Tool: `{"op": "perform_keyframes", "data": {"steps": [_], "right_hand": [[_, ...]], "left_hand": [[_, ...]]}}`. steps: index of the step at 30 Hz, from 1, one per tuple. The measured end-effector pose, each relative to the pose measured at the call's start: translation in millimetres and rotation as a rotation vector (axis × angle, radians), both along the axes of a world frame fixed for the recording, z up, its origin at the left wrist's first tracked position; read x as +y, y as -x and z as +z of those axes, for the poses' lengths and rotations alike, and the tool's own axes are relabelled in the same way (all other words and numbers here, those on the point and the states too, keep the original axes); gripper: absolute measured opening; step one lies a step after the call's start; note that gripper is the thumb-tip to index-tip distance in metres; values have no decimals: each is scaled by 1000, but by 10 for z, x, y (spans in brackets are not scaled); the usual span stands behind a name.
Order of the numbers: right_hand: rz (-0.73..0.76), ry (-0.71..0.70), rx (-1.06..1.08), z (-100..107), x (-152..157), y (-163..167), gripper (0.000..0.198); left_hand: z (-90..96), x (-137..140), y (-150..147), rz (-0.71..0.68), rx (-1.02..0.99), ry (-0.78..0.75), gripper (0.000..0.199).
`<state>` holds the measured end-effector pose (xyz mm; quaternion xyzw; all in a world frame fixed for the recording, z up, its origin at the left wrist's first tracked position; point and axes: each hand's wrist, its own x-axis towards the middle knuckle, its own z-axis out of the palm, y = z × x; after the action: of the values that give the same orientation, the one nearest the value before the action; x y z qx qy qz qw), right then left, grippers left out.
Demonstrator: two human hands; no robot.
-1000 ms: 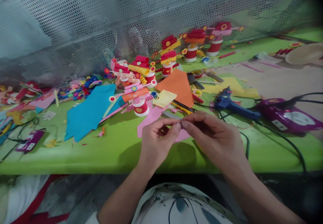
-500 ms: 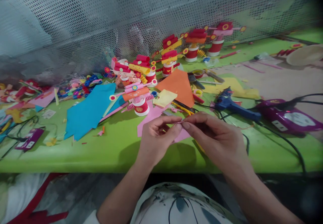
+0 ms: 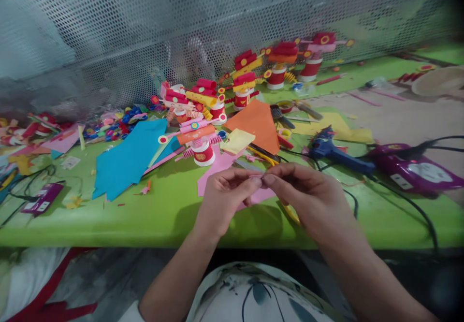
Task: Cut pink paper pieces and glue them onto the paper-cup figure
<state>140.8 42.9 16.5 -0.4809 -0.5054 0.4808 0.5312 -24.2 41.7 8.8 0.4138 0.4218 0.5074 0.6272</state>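
Note:
Near the front edge of the green table, my left hand [image 3: 226, 196] and my right hand [image 3: 310, 194] meet fingertip to fingertip. Both pinch between thumb and forefinger a small thin pink piece [image 3: 255, 176], mostly covered by the fingers. Beneath them lies pink paper [image 3: 209, 179], along with scissors whose yellow handle [image 3: 291, 214] shows under my right hand. A paper figure [image 3: 203, 153] with a red-and-white cup body, coiled pink arms and rolled paper on top stands beyond my left hand. Its rolls are pink and orange.
Blue paper [image 3: 125, 162] and orange paper [image 3: 259, 124] lie beyond my hands. On the right are a blue glue gun [image 3: 337, 155], a purple power strip [image 3: 413, 167] and black cables. More cup figures [image 3: 277, 75] line the back by a perforated screen [image 3: 232, 17].
My hands stay together at the same spot, with only slight shifts of the fingers and wrists. A little more of the yellow scissor handle shows. The objects on the table have not moved.

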Motion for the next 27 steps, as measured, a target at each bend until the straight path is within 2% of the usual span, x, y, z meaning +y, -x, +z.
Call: {"op": "perform_keyframes", "data": {"steps": [4, 8, 14, 20, 27], "right_hand": [[86, 166, 178, 36, 50, 5, 34], [129, 249, 271, 20, 76, -7, 33], [162, 373, 348, -38, 94, -11, 34], [147, 319, 336, -35, 82, 8, 34], [155, 288, 276, -16, 56, 23, 37]], "left_hand": [[30, 14, 0, -37, -86, 82, 18], [62, 12, -1, -42, -85, 135, 19], [48, 21, 2, -20, -79, 103, 19], [56, -2, -32, 37, 36, -38, 24], [63, 0, -11, -4, 23, -16, 22]]}}
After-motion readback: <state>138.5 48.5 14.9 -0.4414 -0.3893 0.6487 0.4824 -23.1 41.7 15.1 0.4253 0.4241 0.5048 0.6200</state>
